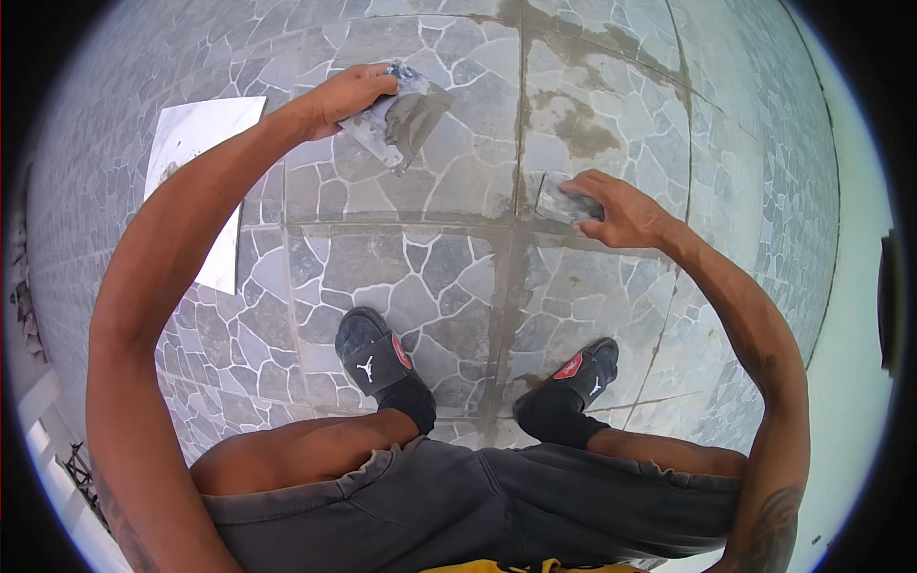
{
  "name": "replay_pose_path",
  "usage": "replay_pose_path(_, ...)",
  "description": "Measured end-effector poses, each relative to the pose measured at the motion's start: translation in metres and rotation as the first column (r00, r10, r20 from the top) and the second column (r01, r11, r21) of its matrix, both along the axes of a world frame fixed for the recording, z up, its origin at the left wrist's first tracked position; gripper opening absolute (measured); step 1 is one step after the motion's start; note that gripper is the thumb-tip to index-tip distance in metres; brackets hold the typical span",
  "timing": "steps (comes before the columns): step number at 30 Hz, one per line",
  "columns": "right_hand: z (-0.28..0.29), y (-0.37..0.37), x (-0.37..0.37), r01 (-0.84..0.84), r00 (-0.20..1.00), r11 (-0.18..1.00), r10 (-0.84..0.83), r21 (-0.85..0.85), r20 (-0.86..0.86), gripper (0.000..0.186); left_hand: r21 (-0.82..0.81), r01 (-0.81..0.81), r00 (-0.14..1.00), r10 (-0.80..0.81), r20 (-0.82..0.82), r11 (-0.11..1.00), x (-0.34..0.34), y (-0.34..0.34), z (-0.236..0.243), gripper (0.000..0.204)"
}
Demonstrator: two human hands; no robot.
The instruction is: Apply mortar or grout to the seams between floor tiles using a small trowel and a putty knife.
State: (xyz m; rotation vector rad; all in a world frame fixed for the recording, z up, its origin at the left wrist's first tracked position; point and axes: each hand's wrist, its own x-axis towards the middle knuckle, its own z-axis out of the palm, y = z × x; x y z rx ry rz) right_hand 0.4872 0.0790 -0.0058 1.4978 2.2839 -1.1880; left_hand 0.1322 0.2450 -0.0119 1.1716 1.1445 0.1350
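My left hand is closed round a wide putty knife. Wet grey grout lies on its flat blade, held over the stone-patterned floor tiles. Lower and to the right, my right hand grips a small, flat grey scraper. That scraper is at the floor, beside the crossing of two tile joints. Smeared grout marks the tile just beyond my right hand. A dark grout joint runs away from me between my hands.
A white marble-look tile lies on the floor at left, partly behind my left forearm. My feet in dark slides stand on the tiles close to me. A pale wall curves along the right side.
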Motion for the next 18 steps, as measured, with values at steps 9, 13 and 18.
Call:
replay_pose_path(9,-0.039,0.006,-0.01,-0.246,0.967,0.923,0.21,0.297,0.147,0.06,0.111,-0.02,1.0,0.022,-0.014,0.994,-0.014,-0.001,-0.005,0.029)
replay_pose_path(13,-0.052,-0.007,-0.018,-0.312,0.95,0.862,0.28,0.4,0.138,0.059,0.142,-0.051,0.998,0.057,-0.039,0.989,-0.017,-0.015,0.002,0.028)
replay_pose_path(18,-0.081,-0.019,-0.028,-0.376,0.927,0.772,0.303,0.513,0.223,0.047,0.136,-0.042,0.998,0.047,-0.03,0.99,-0.003,-0.022,0.008,0.028)
